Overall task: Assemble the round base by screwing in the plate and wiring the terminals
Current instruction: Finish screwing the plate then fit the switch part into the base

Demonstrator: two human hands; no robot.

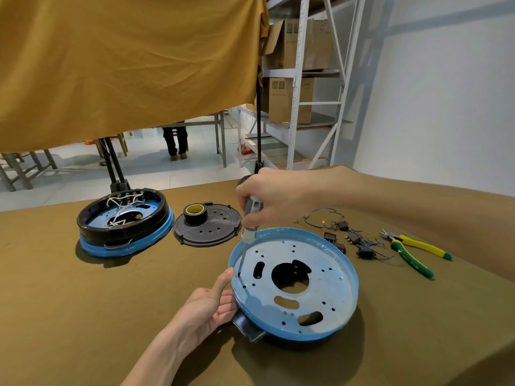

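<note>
The round base with its blue-filmed metal plate lies in front of me, tilted a little. My right hand grips a grey-handled screwdriver held upright; its tip stands in a hole near the plate's left rim. My left hand rests against the base's left edge, thumb up along the rim and fingers under the side by a black tab. Loose wires, terminals and small black switches lie to the right of the base.
A second round base with white wires inside sits at the far left. Beside it lies a black perforated cover with a tape roll on it. Yellow-green pliers lie at the right. A yellow cloth hangs behind the table.
</note>
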